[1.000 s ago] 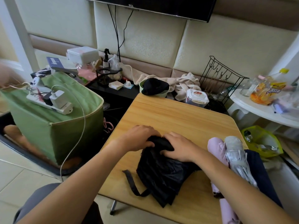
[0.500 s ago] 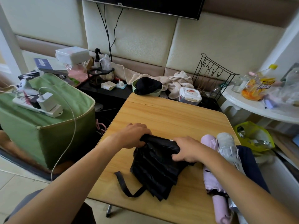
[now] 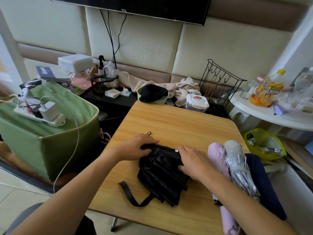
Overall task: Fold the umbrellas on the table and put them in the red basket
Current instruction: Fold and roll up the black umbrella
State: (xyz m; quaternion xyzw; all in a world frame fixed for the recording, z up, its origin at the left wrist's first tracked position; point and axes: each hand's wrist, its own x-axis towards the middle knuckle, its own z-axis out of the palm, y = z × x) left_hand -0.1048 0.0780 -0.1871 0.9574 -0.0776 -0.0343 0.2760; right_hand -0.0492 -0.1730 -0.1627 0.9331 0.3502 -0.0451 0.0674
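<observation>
A black umbrella [image 3: 160,173] lies collapsed on the wooden table [image 3: 169,122], its canopy in loose pleats and its strap trailing toward the near edge. My left hand [image 3: 135,147] grips the umbrella's far left end. My right hand [image 3: 194,161] presses flat on the canopy's right side. To the right lie a pink umbrella [image 3: 217,158], a silver-grey umbrella [image 3: 237,165] and a dark navy umbrella [image 3: 264,180], bunched at the table's right edge. No red basket is in view.
A green fabric box [image 3: 50,136] with a power strip and charger on top stands left of the table. A white side table [image 3: 271,114] with bottles is at the right, a yellow bag [image 3: 264,143] below it. Clutter and a wire rack [image 3: 220,82] line the wall.
My hands have slid apart along the black umbrella's top edge, flattening its pleats. The camera has shifted slightly.
</observation>
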